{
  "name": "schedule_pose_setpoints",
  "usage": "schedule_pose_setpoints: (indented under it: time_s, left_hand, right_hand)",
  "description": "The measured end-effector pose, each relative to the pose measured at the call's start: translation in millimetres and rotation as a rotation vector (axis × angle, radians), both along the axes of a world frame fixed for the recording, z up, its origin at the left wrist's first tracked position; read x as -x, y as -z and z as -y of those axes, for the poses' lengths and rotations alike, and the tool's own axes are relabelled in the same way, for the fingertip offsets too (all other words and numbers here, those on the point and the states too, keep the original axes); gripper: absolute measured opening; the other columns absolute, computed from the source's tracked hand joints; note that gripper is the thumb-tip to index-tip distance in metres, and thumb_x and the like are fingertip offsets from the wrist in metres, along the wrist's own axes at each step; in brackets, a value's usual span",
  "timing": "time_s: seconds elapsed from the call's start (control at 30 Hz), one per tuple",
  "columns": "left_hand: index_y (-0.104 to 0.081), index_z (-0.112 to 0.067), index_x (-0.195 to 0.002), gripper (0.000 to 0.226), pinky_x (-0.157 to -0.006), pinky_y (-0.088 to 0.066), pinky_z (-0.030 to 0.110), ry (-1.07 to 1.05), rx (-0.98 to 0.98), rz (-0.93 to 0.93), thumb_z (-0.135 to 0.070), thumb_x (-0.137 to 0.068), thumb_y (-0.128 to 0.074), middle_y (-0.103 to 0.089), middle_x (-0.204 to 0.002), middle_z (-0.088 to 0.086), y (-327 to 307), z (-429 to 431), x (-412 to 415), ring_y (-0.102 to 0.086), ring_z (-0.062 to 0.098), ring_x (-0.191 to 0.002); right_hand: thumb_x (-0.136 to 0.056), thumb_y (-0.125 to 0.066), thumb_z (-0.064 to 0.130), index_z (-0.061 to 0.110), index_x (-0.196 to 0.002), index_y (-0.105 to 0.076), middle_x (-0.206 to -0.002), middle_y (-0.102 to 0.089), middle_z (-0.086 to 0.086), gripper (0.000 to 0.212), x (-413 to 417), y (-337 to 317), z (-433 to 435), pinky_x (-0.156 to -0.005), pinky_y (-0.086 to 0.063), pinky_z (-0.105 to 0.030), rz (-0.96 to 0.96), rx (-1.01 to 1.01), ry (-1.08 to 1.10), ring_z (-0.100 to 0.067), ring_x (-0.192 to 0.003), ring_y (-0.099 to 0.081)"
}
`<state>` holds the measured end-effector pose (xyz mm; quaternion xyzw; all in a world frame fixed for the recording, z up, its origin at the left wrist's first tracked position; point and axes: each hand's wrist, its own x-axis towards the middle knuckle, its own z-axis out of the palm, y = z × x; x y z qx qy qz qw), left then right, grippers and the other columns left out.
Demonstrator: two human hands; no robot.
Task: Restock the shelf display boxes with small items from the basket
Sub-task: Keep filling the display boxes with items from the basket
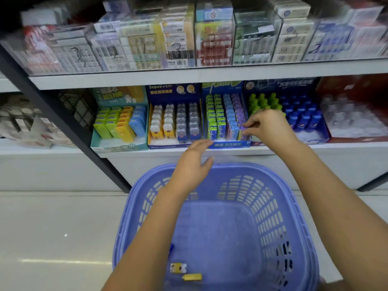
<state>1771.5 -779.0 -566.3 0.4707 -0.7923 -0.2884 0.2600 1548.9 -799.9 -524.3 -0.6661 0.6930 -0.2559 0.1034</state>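
Note:
A lilac plastic basket (270, 206) stands on the floor below the shelf. On its bottom lie a yellow dog-shaped item (178, 268), a flat yellow item (192, 277) and a blue item (171, 247) half hidden by my left arm. My right hand (266, 124) pinches a small purple packet (243, 129) at the front of the purple row in the blue display box (228, 144). My left hand (194, 162) hovers with relaxed fingers over the basket's far rim, just below that box, holding nothing.
Beside the blue box stand a teal box of coloured cases (119, 122), a dark blue box of dog-shaped items (174, 122), and a box of green and blue bottles (294, 114). A red box (357, 114) sits far right. A black shelf post (63, 122) slants at left.

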Motion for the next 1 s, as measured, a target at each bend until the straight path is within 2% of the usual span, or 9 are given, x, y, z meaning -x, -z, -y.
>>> schedule_pose_setpoints:
  time_s: [0.1,0.17,0.23,0.33,0.47,0.6,0.73,0.87,1.0]
  left_hand:
    - [-0.062,-0.014,-0.114,0.025,-0.08,-0.047,0.017,-0.088,-0.117,-0.034,-0.01,-0.09,-0.057,-0.063,-0.103,0.002,4,-2,-13,-0.06,0.015,-0.09]
    - [-0.064,-0.014,-0.106,0.02,-0.066,-0.044,0.018,-0.1,-0.262,0.156,-0.01,-0.087,-0.058,-0.067,-0.094,0.003,21,-3,-27,-0.058,0.014,-0.078]
    - [-0.064,-0.011,-0.108,0.024,-0.071,-0.045,0.023,-0.059,-0.423,0.407,-0.009,-0.084,-0.06,-0.068,-0.106,0.009,49,-10,-41,-0.06,0.017,-0.086]
    - [-0.057,-0.008,-0.125,0.041,-0.091,-0.044,0.029,0.047,-0.635,0.804,-0.017,-0.085,-0.065,-0.057,-0.129,0.011,100,-31,-65,-0.056,0.024,-0.115]
    - [-0.063,-0.006,-0.115,0.034,-0.095,-0.049,0.038,0.063,-0.826,1.089,-0.02,-0.084,-0.064,-0.062,-0.121,0.013,161,-60,-92,-0.059,0.03,-0.113]
    - [-0.062,0.004,-0.116,0.032,-0.1,-0.04,0.037,0.164,-0.809,1.133,-0.006,-0.086,-0.062,-0.058,-0.125,0.024,191,-71,-93,-0.054,0.034,-0.118]
    - [-0.049,0.002,-0.128,0.036,-0.105,-0.033,0.036,0.13,-0.691,1.087,-0.008,-0.094,-0.05,-0.049,-0.136,0.021,208,-71,-90,-0.046,0.033,-0.128]
    - [-0.047,0.006,-0.129,0.035,-0.109,-0.023,0.035,0.106,-0.701,1.0,-0.009,-0.097,-0.044,-0.047,-0.137,0.024,213,-68,-83,-0.042,0.035,-0.128]
    - [-0.058,0.003,-0.117,0.03,-0.097,-0.039,0.036,0.209,-0.788,0.948,-0.015,-0.097,-0.043,-0.054,-0.128,0.024,210,-62,-80,-0.051,0.036,-0.119]
  right_hand:
    - [-0.07,-0.081,0.02,0.006,-0.098,-0.071,-0.098,-0.056,-0.01,0.033,-11,-6,-7,-0.074,-0.038,-0.022,-0.072,0.076,-0.036,-0.021,-0.08,-0.052]
    - [-0.067,-0.082,0.026,0.013,-0.09,-0.068,-0.084,-0.052,-0.001,0.03,-37,2,-18,-0.068,-0.033,-0.022,-0.008,0.049,-0.15,-0.018,-0.078,-0.053]
    - [-0.069,-0.081,0.03,0.017,-0.091,-0.067,-0.081,-0.059,0.001,0.03,-74,32,-37,-0.065,-0.031,-0.021,-0.057,-0.197,-0.355,-0.015,-0.08,-0.056]
    - [-0.073,-0.077,0.028,0.017,-0.11,-0.062,-0.102,-0.066,-0.005,0.041,-127,105,-80,-0.069,-0.034,-0.022,-0.133,-0.676,-0.623,-0.019,-0.093,-0.059]
    - [-0.077,-0.073,0.027,0.014,-0.123,-0.054,-0.119,-0.058,-0.014,0.051,-160,188,-129,-0.087,-0.044,-0.033,-0.167,-0.934,-0.764,-0.03,-0.108,-0.055]
    - [-0.085,-0.064,0.028,0.005,-0.112,-0.057,-0.113,-0.06,-0.022,0.036,-170,226,-144,-0.088,-0.047,-0.039,-0.176,-0.958,-0.861,-0.035,-0.102,-0.059]
    - [-0.088,-0.061,0.026,0.006,-0.123,-0.053,-0.124,-0.056,-0.019,0.041,-170,251,-145,-0.096,-0.044,-0.038,-0.205,-0.927,-0.933,-0.032,-0.112,-0.056]
    - [-0.089,-0.058,0.028,0.006,-0.11,-0.062,-0.113,-0.061,-0.019,0.03,-168,261,-142,-0.083,-0.045,-0.033,-0.195,-0.95,-0.93,-0.033,-0.102,-0.059]
    - [-0.088,-0.057,0.038,0.002,-0.093,-0.065,-0.097,-0.064,-0.022,0.037,-157,254,-122,-0.071,-0.043,-0.033,-0.167,-1.077,-0.736,-0.031,-0.082,-0.059]
